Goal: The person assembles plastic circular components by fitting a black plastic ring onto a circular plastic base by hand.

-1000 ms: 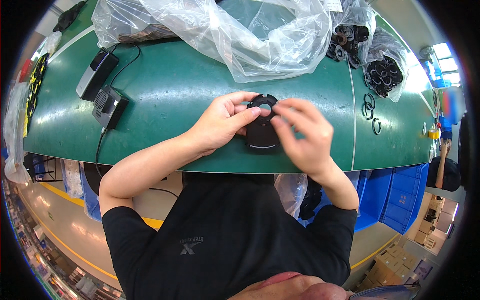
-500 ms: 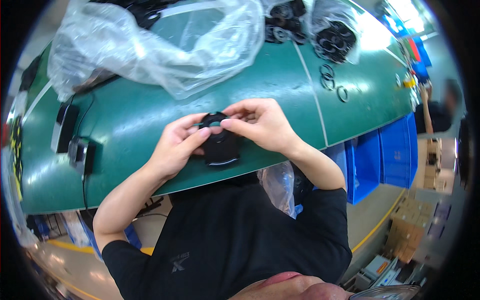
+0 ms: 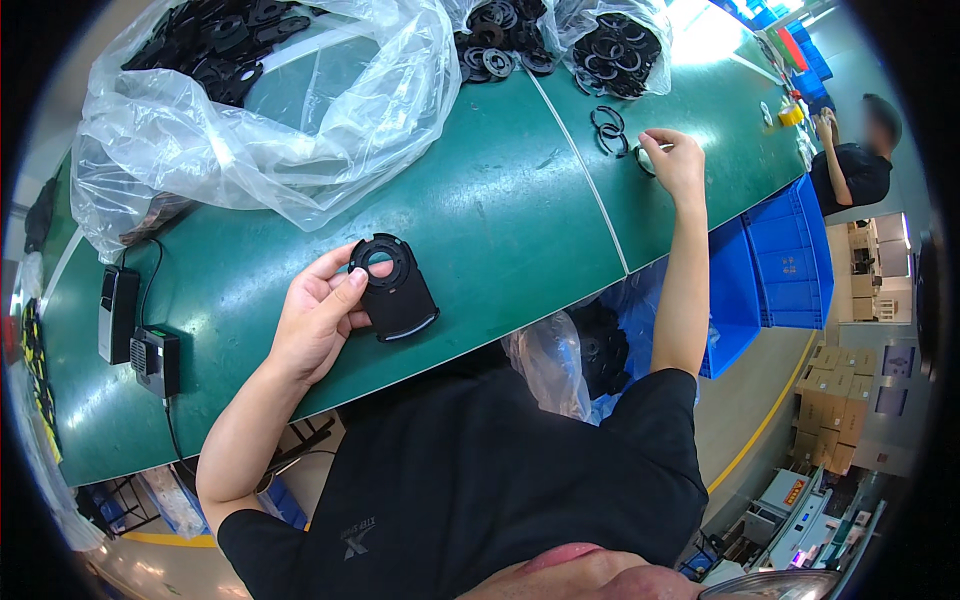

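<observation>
My left hand grips a flat black plastic part by its left edge, thumb on top. The part has a round hole ringed by a raised, notched collar at its upper end and a squarer lower end, and is held above the green table near its front edge. Farther right, my right hand is pinched at the tabletop on a thin black ring, partly hidden by the fingers. A few more loose black rings lie just left of that hand.
A large clear plastic bag with many black parts lies far left. Black discs and a bag of black rings are at the back. Two black corded devices sit left. Blue bins and another person are right.
My right hand has left the black part and reached out to the right, onto a loose ring. My left hand keeps hold of the part, now slightly farther left. The view has shifted.
</observation>
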{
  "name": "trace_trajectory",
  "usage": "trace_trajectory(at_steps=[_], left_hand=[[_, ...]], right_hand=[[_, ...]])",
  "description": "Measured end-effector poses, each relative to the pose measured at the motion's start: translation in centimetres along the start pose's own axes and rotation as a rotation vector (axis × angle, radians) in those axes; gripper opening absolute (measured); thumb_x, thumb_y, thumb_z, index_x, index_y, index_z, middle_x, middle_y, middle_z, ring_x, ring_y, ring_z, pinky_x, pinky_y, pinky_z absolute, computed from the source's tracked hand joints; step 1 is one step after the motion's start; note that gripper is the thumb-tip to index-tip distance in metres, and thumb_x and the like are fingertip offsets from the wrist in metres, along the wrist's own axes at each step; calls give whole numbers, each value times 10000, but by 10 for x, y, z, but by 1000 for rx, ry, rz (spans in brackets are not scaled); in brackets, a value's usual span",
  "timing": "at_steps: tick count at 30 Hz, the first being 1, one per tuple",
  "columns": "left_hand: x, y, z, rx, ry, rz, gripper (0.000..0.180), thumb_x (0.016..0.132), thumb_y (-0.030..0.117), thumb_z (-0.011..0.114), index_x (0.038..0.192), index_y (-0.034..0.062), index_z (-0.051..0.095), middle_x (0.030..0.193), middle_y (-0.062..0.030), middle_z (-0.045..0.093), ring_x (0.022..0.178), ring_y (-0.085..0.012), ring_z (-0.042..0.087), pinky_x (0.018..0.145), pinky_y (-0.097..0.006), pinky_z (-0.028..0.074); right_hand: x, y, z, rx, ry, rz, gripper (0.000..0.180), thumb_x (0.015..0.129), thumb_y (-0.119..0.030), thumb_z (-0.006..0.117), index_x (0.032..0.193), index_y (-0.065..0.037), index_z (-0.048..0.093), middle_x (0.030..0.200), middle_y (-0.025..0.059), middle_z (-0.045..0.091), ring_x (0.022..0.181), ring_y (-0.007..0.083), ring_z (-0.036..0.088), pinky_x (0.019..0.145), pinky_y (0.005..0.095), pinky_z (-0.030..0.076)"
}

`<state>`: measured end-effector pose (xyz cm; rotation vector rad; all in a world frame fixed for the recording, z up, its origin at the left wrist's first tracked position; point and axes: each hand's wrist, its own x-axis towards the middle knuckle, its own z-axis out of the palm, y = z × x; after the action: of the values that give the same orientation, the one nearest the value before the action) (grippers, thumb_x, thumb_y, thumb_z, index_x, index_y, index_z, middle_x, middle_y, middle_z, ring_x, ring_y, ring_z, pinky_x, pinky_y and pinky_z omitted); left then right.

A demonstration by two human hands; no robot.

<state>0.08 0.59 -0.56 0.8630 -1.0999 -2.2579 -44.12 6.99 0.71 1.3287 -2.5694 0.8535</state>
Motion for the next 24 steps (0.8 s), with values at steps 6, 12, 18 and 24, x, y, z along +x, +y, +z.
trace_trajectory(at_steps=[6,12,18,24], left_hand=[[1,1,0,10,9,7,370,907,143,533,1233,-1,437,1082,-106,611,933,-179,619,773,-325,538],[1,2,1,3,21,19,380,898,134,547,1233,-7,436,1058,-111,617,925,-180,621,776,-329,534],[-1,3,0,-8,16,11,402,888,122,562,1240,-15,427,1043,-113,621,921,-180,622,776,-330,531],[-1,2,-1,-9,2,17,420,880,128,576,1243,-19,424,1055,-114,615,924,-176,619,771,-329,531]], right_hand=[[27,-16,17,-156,-79,31,284,753,-316,673,843,-48,701,776,140,670,738,300,646,715,366,503],[39,-19,26,-128,-256,55,234,745,-261,686,833,-44,691,807,132,673,740,249,655,703,337,508],[34,-22,19,270,-33,-65,187,781,-184,648,873,-25,680,762,114,675,700,165,654,666,280,504],[32,-34,13,168,-68,-152,213,813,-179,642,950,-21,681,736,51,658,655,84,576,616,225,456]])
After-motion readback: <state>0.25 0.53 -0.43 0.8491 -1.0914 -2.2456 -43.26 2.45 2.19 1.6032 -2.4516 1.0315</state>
